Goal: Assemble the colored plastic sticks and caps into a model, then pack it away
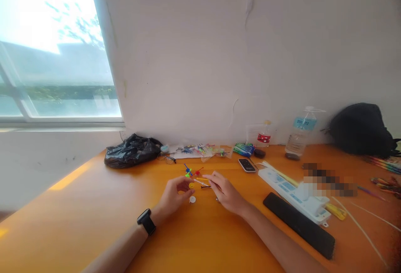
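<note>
Yellow disc (pixel 191 185) sits above the table (pixel 94 218) at the fingertips of the left hand (pixel 174 194), whose thumb and fingers are clamped on its edge. A black watch (pixel 146 222) circles that wrist. Across from it, the right hand (pixel 228 194) has its fingers curled close together; whether they grip anything I cannot tell — a white stick (pixel 201 182) runs toward them. A white disc (pixel 192 200) lies just below the left fingertips. Between and just beyond the two hands are a blue piece (pixel 187 169), a green piece (pixel 188 175), a red piece (pixel 197 173) and a black stick (pixel 206 187), close together.

Farther back, a clear bag (pixel 208 151) of colorful pieces lies near the wall (pixel 188 64), with glasses (pixel 171 160) and a black plastic bag (pixel 133 151) to its left. Off to the right are a white power strip (pixel 275 183), a long black case (pixel 299 225) and — near the wall — a large clear bottle (pixel 296 139) beside a black backpack (pixel 360 130).
</note>
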A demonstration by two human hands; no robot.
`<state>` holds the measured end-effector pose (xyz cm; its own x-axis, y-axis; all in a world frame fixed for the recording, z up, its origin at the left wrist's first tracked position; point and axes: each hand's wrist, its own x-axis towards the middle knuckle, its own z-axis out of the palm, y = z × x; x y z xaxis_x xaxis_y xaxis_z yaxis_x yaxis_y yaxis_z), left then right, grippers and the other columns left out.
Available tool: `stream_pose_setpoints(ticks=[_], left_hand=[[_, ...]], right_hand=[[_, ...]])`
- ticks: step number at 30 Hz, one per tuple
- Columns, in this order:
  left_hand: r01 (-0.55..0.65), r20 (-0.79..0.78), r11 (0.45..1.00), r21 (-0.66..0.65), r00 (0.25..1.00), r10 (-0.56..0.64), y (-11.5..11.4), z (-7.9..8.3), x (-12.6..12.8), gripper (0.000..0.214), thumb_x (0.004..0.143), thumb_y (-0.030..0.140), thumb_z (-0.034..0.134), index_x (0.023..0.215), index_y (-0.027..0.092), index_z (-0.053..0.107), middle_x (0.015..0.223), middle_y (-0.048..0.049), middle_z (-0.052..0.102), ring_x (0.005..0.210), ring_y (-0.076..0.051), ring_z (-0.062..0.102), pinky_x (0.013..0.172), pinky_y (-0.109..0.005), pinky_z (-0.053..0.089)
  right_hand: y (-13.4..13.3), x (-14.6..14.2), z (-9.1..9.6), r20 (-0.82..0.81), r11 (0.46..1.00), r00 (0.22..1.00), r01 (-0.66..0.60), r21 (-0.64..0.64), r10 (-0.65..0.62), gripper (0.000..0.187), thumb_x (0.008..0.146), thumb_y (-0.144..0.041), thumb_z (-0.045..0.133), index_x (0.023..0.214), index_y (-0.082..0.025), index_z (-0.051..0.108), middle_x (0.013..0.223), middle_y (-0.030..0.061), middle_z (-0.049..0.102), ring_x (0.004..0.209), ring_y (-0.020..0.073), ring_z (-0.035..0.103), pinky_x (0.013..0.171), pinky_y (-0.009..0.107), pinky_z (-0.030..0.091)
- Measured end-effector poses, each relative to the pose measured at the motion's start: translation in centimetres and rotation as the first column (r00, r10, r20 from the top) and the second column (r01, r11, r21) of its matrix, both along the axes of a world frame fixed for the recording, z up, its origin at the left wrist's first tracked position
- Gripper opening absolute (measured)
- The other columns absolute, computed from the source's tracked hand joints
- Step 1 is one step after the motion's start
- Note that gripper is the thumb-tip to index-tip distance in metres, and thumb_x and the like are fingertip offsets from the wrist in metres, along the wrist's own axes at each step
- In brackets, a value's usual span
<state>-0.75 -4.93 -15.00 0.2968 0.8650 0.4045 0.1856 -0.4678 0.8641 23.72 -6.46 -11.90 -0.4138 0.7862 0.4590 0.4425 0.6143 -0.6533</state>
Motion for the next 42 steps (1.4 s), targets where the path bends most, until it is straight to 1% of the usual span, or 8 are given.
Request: stream_pose_setpoints(ticks=[4, 7, 12, 18, 24, 32, 38, 42], left_hand=[[0.120, 0.066, 0.992, -0.049, 0.991, -0.117, -1.1, 0.4, 0.8, 0.044, 0.083, 0.035, 0.079, 0.120, 0.014, 0.069, 0.096, -0.0096, 0.074, 0.084, -0.020, 0.071, 0.081, -0.033, 0.059], [0.150, 0.053, 0.989, -0.005, 0.987, -0.149, -1.8, 0.9, 1.1, 0.040, 0.088, 0.038, 0.074, 0.121, 0.016, 0.070, 0.112, -0.0124, 0.074, 0.094, -0.023, 0.073, 0.087, -0.035, 0.060], [0.127, -0.114, 0.983, 0.130, 0.987, -0.113, -2.3, 1.7, 1.1, 0.028, 0.092, 0.033, 0.068, 0.117, 0.019, 0.073, 0.104, -0.0089, 0.077, 0.095, -0.022, 0.073, 0.087, -0.032, 0.058], [0.139, -0.187, 0.963, 0.230, 0.978, -0.097, -2.6, 2.6, 1.0, 0.022, 0.096, 0.031, 0.063, 0.112, 0.021, 0.074, 0.103, -0.0060, 0.077, 0.092, -0.018, 0.071, 0.085, -0.028, 0.055], [0.146, -0.233, 0.950, 0.276, 0.969, -0.081, -2.8, 2.5, 0.8, 0.021, 0.096, 0.029, 0.063, 0.112, 0.022, 0.073, 0.104, -0.0066, 0.076, 0.093, -0.019, 0.069, 0.086, -0.028, 0.054], [0.134, -0.202, 0.965, 0.223, 0.975, -0.089, -2.9, 2.9, 0.7, 0.024, 0.097, 0.035, 0.060, 0.111, 0.023, 0.075, 0.100, -0.0083, 0.075, 0.089, -0.020, 0.068, 0.083, -0.030, 0.053], [0.060, -0.210, 0.977, 0.205, 0.978, -0.016, -2.5, 2.5, 0.7, 0.016, 0.091, 0.027, 0.063, 0.093, 0.019, 0.077, 0.078, -0.0038, 0.072, 0.071, -0.015, 0.062, 0.071, -0.026, 0.049], [0.112, -0.014, 0.994, 0.015, 0.994, -0.112, -2.3, 2.8, 0.5, 0.028, 0.090, 0.036, 0.068, 0.109, 0.017, 0.075, 0.078, -0.0042, 0.071, 0.071, -0.016, 0.062, 0.073, -0.028, 0.051]], right_hand=[[-1.2, -1.1, 0.0, -0.047, 0.996, 0.995, -0.091, -0.021, 0.090, 0.040, 0.107, -0.032, 0.040, 0.144, -0.028, 0.055, 0.108, 0.0068, 0.064, 0.099, 0.0202, 0.062, 0.095, 0.035, 0.049], [-1.6, -1.6, -0.4, -0.061, 0.989, 0.990, -0.134, -0.061, 0.130, 0.043, 0.105, -0.030, 0.047, 0.148, -0.029, 0.047, 0.100, 0.0033, 0.065, 0.092, 0.0187, 0.064, 0.091, 0.033, 0.050], [-1.7, -2.0, -0.8, -0.069, 0.977, 0.981, -0.189, -0.096, 0.183, 0.030, 0.103, -0.027, 0.051, 0.133, -0.028, 0.052, 0.102, 0.0026, 0.071, 0.095, 0.0186, 0.068, 0.086, 0.031, 0.051], [-1.7, -1.9, -0.6, -0.046, 0.991, 0.990, -0.136, -0.004, 0.136, 0.011, 0.103, -0.030, 0.051, 0.110, -0.026, 0.059, 0.104, 0.0038, 0.072, 0.095, 0.0191, 0.068, 0.089, 0.032, 0.051], [-2.0, -1.7, -0.2, -0.003, 0.992, 0.992, -0.124, 0.006, 0.124, 0.013, 0.103, -0.032, 0.051, 0.110, -0.025, 0.060, 0.096, 0.0024, 0.072, 0.087, 0.0178, 0.067, 0.082, 0.028, 0.050], [-1.8, -1.3, -0.1, 0.107, 0.996, 0.993, 0.030, 0.087, -0.040, 0.016, 0.101, -0.037, 0.056, 0.101, -0.023, 0.064, 0.085, 0.0021, 0.067, 0.071, 0.0161, 0.058, 0.067, 0.027, 0.045], [-1.9, -1.4, 0.3, 0.072, 0.992, 0.997, -0.042, 0.119, 0.034, 0.022, 0.105, -0.033, 0.045, 0.102, -0.024, 0.064, 0.091, 0.0049, 0.067, 0.082, 0.0190, 0.060, 0.075, 0.031, 0.047], [-2.0, -1.5, 0.5, 0.016, 0.991, 0.997, -0.073, 0.109, 0.072, 0.021, 0.107, -0.032, 0.043, 0.106, -0.025, 0.063, 0.095, 0.0041, 0.065, 0.084, 0.0184, 0.060, 0.077, 0.031, 0.047]])
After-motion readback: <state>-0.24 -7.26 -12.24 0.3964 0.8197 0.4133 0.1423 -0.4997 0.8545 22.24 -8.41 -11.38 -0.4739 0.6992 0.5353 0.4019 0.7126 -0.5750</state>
